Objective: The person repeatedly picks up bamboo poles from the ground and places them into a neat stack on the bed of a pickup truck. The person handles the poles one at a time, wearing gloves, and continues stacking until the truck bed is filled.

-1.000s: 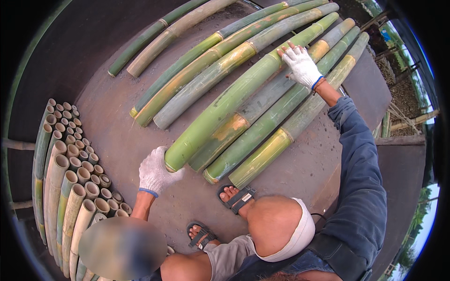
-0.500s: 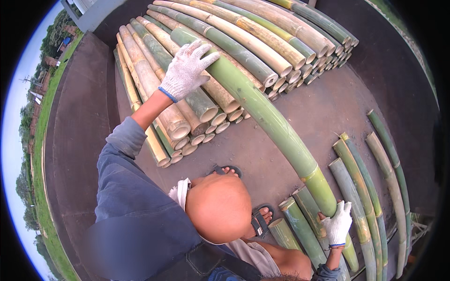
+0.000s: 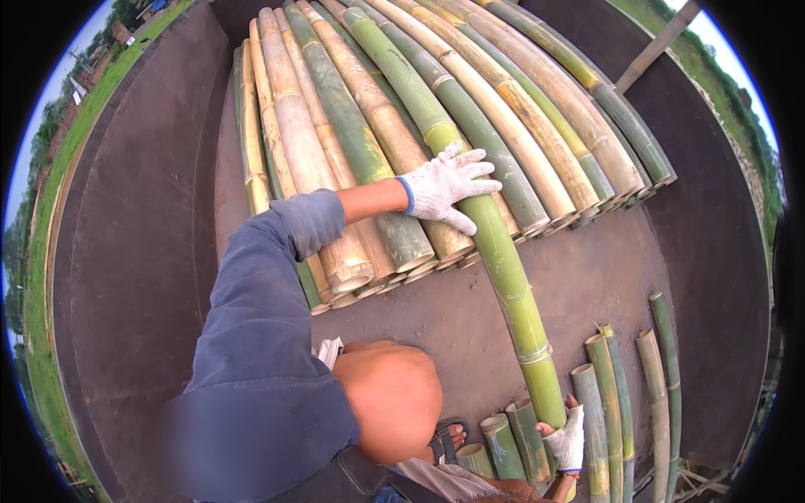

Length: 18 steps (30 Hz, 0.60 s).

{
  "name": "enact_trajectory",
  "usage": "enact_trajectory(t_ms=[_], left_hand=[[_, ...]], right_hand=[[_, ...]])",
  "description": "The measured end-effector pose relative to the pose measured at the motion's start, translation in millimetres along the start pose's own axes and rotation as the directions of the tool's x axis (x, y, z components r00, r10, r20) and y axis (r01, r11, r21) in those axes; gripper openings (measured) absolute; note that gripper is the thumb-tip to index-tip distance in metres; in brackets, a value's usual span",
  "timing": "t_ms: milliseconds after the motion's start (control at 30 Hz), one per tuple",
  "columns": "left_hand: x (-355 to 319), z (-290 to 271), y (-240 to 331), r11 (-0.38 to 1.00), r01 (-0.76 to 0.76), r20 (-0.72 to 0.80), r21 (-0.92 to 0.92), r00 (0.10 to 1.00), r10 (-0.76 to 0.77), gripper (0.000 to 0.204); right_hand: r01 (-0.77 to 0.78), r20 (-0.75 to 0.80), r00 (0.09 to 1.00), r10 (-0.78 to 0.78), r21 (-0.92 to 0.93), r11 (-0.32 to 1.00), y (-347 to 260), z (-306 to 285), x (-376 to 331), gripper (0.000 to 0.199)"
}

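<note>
A long green bamboo pole (image 3: 506, 272) slants from the top of a bamboo stack down toward my right side. Its far part lies on the stack, and its near end hangs lower, past the stack's edge. My left hand (image 3: 450, 186), in a white knitted glove with a blue cuff, lies across the middle of the pole, fingers spread and not curled round it. At the near end, my gloved right hand (image 3: 566, 440) cups the pole from its right side; bare fingertips show, and the palm is hidden.
The stacked bamboo poles (image 3: 293, 142), green and tan, fill the far part of a dark metal bed. High side walls (image 3: 126, 251) stand left and right. Several shorter bamboo pieces (image 3: 599, 394) stand or lean at the near right. My sandalled foot (image 3: 453, 436) is beside them.
The green pole has swung and slid farther onto the stack, now nearly in line with the other poles. My left hand has moved right and nearer along it; my right hand still holds its near end.
</note>
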<state>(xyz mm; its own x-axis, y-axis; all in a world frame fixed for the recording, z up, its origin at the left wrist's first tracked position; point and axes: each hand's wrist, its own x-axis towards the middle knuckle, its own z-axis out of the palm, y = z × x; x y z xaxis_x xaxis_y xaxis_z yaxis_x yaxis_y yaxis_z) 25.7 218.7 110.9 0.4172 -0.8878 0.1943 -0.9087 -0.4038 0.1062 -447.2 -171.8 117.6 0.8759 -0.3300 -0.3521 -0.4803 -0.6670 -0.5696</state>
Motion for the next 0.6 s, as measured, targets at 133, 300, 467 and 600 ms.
enact_trajectory(t_ms=[133,300,467,600], left_hand=[[-2,-9,-31,0.999,0.041,0.074,0.022,0.996,-0.043,0.112],[-10,-14,-26,0.972,0.2,-0.015,-0.125,0.979,-0.204,0.106],[-19,-27,-32,0.964,0.266,-0.129,-0.018,0.955,-0.266,0.095],[-58,-40,-58,0.927,0.367,-0.073,-0.079,0.925,-0.372,0.092]], right_hand=[[0.125,0.126,0.988,-0.091,-0.297,0.947,-3,-5,11,0.094],[0.313,0.013,0.948,-0.317,-0.198,0.929,-148,12,88,0.085],[0.575,-0.286,0.764,-0.579,-0.104,0.811,-240,50,169,0.062],[0.431,-0.347,0.788,-0.509,-0.28,0.858,-151,4,118,0.064]])
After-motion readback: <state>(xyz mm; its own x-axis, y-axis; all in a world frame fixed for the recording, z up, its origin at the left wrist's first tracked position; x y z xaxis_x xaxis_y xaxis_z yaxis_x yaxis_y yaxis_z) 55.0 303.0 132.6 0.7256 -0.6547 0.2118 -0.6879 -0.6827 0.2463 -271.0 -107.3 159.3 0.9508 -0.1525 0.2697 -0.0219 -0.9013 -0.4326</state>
